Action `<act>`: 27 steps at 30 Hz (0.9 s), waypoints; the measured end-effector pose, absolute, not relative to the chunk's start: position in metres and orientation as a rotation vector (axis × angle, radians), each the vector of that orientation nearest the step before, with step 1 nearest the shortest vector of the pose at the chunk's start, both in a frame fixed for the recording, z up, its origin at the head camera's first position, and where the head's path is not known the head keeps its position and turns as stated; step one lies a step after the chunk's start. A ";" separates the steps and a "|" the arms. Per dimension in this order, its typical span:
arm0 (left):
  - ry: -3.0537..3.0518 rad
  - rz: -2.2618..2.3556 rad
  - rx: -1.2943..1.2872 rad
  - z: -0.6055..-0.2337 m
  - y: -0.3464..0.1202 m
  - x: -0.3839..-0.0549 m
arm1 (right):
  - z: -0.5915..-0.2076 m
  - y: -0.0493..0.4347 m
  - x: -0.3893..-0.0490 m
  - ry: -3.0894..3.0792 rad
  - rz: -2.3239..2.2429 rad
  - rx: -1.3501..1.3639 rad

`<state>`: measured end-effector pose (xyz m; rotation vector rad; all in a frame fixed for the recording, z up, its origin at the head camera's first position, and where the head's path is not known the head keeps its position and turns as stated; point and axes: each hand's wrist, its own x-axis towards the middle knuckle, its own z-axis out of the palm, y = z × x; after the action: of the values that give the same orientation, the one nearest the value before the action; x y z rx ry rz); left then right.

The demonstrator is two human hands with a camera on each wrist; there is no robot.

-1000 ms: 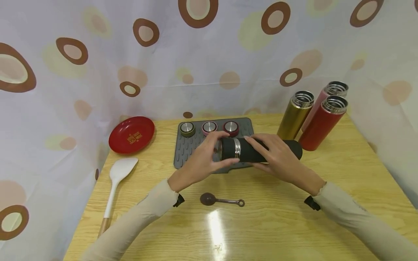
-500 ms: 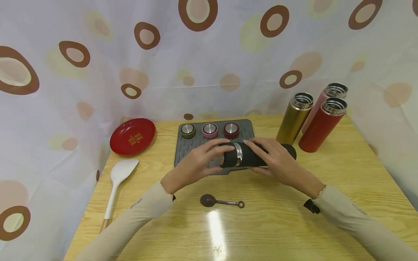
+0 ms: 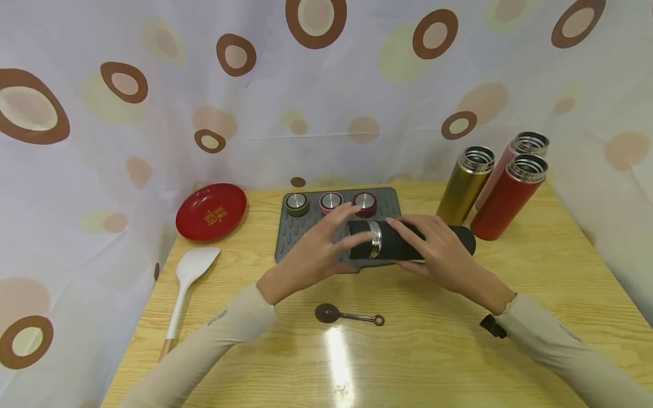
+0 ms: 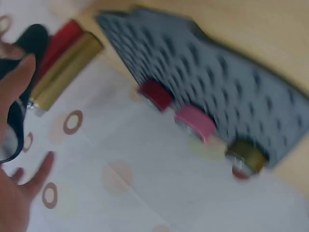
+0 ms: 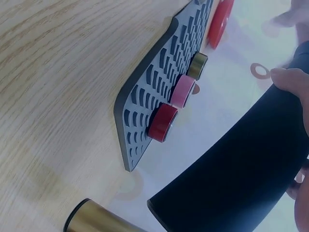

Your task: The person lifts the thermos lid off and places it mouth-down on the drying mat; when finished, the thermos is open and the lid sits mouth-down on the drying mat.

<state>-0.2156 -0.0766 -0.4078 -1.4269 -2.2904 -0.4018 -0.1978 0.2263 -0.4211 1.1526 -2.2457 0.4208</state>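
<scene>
In the head view, a black thermos with a shiny silver band lies level above the grey ribbed mat. My right hand grips its body, thumb below and fingers over the top. Around the thermos's left end, past the band, my left hand is spread with fingers and thumb apart. The left wrist view shows that hand with a gap between its fingers and the thermos. Along the mat's back edge sit an olive lid, a pink lid and a dark red lid.
Lidless gold, pink and red thermoses stand at the back right. A red plate and a white spatula lie on the left. Nearer me is a brown spoon on the wooden table.
The left hand's fingers, bent over the thermos's left end half a second ago, have spread and come away. The right hand keeps its grip; the thermos has shifted slightly to the right.
</scene>
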 end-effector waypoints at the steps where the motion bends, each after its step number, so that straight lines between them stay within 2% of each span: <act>1: -2.186 -0.281 -1.448 -0.408 -0.079 -0.217 | -0.421 0.226 -0.198 -2.242 0.430 1.149; 5: -1.955 -0.108 -1.493 -0.409 -0.084 -0.218 | -0.422 0.223 -0.198 -2.226 0.429 1.161; 10: -2.152 -0.604 -1.473 -0.405 -0.081 -0.213 | -0.425 0.221 -0.198 -2.236 0.454 1.155; 14: -2.427 -1.331 -1.199 -0.398 -0.072 -0.206 | -0.427 0.219 -0.197 -2.238 0.475 1.141; 17: -2.561 -1.567 -0.950 -0.396 -0.067 -0.203 | -0.428 0.219 -0.197 -2.236 0.460 1.143; 20: -2.623 -1.487 -0.928 -0.398 -0.064 -0.200 | -0.429 0.219 -0.198 -2.235 0.433 1.146; 27: -2.488 -1.016 -1.304 -0.407 -0.062 -0.194 | -0.431 0.219 -0.199 -2.217 0.454 1.132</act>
<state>-0.1941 -0.0615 -0.4072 -1.3044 -2.4881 -1.0158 -0.1988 0.2188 -0.4310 1.1321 -2.2174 0.4539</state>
